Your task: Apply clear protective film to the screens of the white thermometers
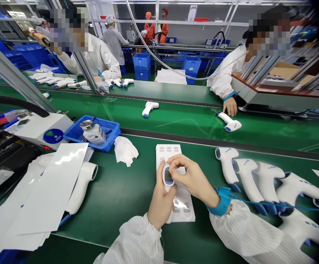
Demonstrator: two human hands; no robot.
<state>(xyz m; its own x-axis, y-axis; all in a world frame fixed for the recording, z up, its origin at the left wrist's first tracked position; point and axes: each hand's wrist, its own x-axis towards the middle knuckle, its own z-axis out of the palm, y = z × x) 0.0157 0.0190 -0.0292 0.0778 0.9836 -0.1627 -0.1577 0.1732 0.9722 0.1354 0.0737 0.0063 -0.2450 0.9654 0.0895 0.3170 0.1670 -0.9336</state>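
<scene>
- Left hand (161, 201) is cupping a white infrared thermometer (165, 172), display (168, 178) upward, above a printed white sheet (185, 209) on the green conveyor belt (121, 190).
- Right hand (192, 176) is pinching narrowly at the display's edge (blue wrist strap (222, 201) fitted).
- The thermometer is handling as light, stiff, smooth plastic; take hold by the body, clear of the display.

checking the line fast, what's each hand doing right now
left hand: closed, holding a white infrared thermometer
right hand: closed to a pinch, fingertips on the thermometer's display end
</scene>
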